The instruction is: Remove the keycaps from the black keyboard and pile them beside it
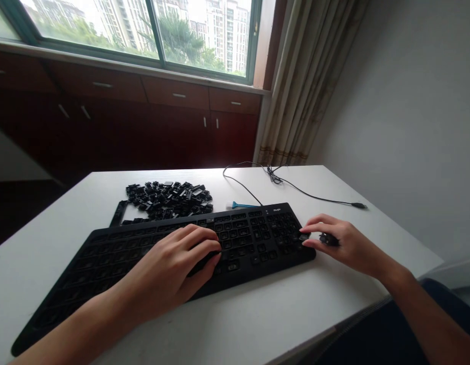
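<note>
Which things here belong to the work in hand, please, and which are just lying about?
In use: keyboard, under the left hand; small black key, gripped by the right hand; pile of loose keys.
Lying about: blue tool; cable.

Item: one person, own view. Two hands, left hand (174,268) and right hand (347,246), both bare; forearms (428,312) bare as far as seen. Dark navy garment (387,337) beneath the right forearm.
</note>
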Tool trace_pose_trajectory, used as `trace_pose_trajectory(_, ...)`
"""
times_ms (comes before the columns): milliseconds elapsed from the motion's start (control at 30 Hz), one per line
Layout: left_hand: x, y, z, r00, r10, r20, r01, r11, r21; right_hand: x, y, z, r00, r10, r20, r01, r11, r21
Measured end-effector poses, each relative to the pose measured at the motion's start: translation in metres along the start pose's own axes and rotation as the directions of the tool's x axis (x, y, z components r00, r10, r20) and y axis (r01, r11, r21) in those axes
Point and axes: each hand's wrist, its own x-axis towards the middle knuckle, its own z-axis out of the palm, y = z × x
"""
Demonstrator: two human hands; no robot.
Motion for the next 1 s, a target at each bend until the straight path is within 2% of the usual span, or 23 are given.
trace_pose_trajectory(367, -0.001, 0.0, 0.001, 0.999, -0.033, 0.001, 0.033, 0.999, -0.018, -0.013, -0.007, 0.014, 0.993, 0.014, -0.115, -0.037, 0.979, -0.198)
trace_pose_trajectory(567, -0.001, 0.0, -0.001, 1.0, -0.028, -0.001, 0.028, 1.0, -0.009, -0.012, -0.002, 0.012, 0.991, -0.107, -0.08, 0.082, 0.96, -0.267)
trace_pose_trajectory(767, 0.003, 0.004, -0.004, 0.999, -0.045, -0.001, 0.045, 0.999, -0.027, -0.011, 0.003, 0.012, 0.975, -0.21, -0.075, 0.192, 0.961, -0.201)
trace_pose_trajectory(1000, 0.002, 0.004, -0.003, 0.999, -0.046, -0.007, 0.046, 0.999, -0.029, -0.008, 0.003, 0.01, 0.985, -0.15, -0.083, 0.139, 0.983, -0.121)
